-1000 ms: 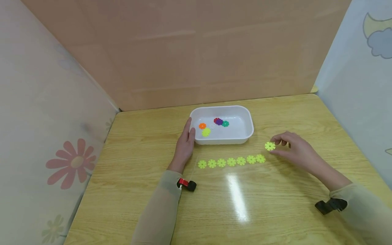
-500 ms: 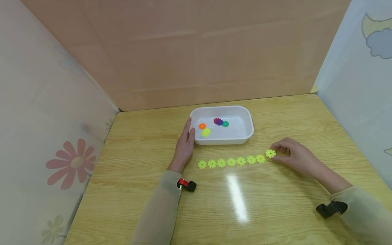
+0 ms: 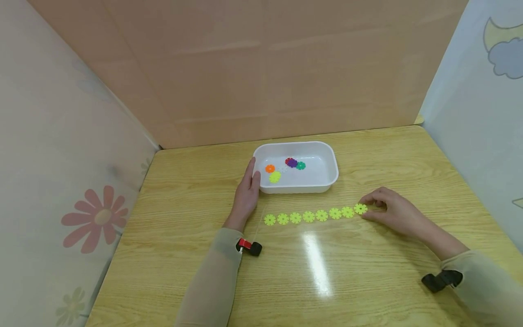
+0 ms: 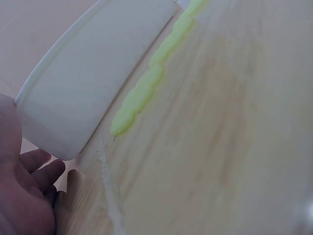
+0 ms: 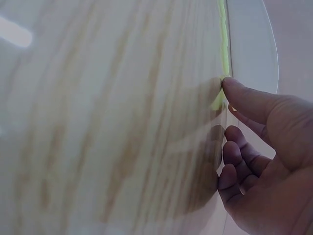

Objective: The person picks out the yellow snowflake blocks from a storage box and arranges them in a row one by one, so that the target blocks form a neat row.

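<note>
A row of several yellow snowflake discs [image 3: 308, 216] lies across the wooden table. At its right end my right hand [image 3: 394, 211] pinches another yellow snowflake disc [image 3: 361, 209] between thumb and fingers, flat and level with the row. The right wrist view shows the thumb [image 5: 249, 100] low over the table at the end of that yellow line. My left hand [image 3: 246, 190] holds the left end of a white plastic tray [image 3: 302, 188], thumb near the front corner. In the left wrist view its curled fingers [image 4: 46, 171] are at the tray's lower corner.
Inside the tray lie a yellow disc [image 3: 275, 177], an orange disc [image 3: 270, 168], a green disc [image 3: 301, 165], overlapping red and purple discs [image 3: 292, 163] and a clear one. A brown panel [image 3: 261, 81] stands behind the table, with pale walls on both sides.
My right hand has come down toward me with the yellow disc, from above the row to its right end. The left hand and the tray have stayed put.
</note>
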Motion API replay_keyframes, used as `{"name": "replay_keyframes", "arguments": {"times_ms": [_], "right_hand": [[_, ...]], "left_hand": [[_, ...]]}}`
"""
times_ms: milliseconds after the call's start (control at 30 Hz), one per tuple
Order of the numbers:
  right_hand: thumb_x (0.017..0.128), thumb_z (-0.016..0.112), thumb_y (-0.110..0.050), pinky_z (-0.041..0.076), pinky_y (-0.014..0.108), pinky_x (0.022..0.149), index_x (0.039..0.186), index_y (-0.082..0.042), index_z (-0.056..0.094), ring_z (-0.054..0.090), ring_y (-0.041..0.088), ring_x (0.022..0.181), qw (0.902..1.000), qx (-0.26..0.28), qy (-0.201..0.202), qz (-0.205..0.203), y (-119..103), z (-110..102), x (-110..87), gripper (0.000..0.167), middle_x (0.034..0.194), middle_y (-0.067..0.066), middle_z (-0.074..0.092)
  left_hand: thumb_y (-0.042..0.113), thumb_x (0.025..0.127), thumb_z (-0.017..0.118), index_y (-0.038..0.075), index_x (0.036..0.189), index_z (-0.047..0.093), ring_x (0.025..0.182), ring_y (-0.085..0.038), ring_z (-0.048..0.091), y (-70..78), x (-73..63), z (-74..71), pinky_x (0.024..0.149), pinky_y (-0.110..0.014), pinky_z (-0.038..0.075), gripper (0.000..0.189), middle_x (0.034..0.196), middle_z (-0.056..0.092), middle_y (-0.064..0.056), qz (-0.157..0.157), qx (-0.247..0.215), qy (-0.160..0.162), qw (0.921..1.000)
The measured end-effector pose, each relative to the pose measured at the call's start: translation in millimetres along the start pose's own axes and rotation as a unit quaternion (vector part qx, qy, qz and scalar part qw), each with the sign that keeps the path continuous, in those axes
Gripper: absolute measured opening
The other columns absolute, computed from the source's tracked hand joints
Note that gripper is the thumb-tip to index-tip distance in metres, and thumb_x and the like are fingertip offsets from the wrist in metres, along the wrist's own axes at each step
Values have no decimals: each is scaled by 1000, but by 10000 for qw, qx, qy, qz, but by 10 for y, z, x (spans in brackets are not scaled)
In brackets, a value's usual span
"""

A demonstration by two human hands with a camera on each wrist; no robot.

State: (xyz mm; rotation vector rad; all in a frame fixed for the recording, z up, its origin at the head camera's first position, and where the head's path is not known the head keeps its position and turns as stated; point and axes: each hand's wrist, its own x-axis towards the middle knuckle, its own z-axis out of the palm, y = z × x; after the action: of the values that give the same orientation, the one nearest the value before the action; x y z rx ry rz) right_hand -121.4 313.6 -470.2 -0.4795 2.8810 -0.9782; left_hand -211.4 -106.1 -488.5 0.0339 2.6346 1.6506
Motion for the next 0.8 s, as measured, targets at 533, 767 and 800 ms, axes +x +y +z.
{"name": "replay_keyframes", "arguments": {"times_ms": [533, 767, 800], "right_hand": [[96, 91, -20, 51, 32, 79, 131, -11, 79, 56, 21, 100, 9997, -73, 151, -177, -118, -110, 68, 38, 117, 4, 68], [95, 90, -14, 45, 29, 73, 131, -10, 78, 54, 22, 94, 9959, -113, 648, -626, -342, -171, 286, 38, 111, 4, 68], [95, 90, -14, 45, 29, 74, 131, -10, 78, 54, 22, 94, 9950, -135, 699, -706, -378, -173, 327, 38, 111, 4, 68]], "left_hand": [[54, 120, 37, 54, 173, 20, 166, -21, 25, 10, -15, -12, 133, -53, 25, 56, 181, 26, 11, 27, -21, -20, 10000], [54, 120, 36, 53, 174, 19, 166, -21, 25, 10, -15, -10, 133, -53, 25, 57, 181, 26, 12, 0, 16, -19, 10000], [54, 120, 36, 53, 174, 19, 166, -22, 25, 12, -16, -9, 133, -53, 25, 57, 181, 26, 12, -5, 23, -23, 10000]]}}
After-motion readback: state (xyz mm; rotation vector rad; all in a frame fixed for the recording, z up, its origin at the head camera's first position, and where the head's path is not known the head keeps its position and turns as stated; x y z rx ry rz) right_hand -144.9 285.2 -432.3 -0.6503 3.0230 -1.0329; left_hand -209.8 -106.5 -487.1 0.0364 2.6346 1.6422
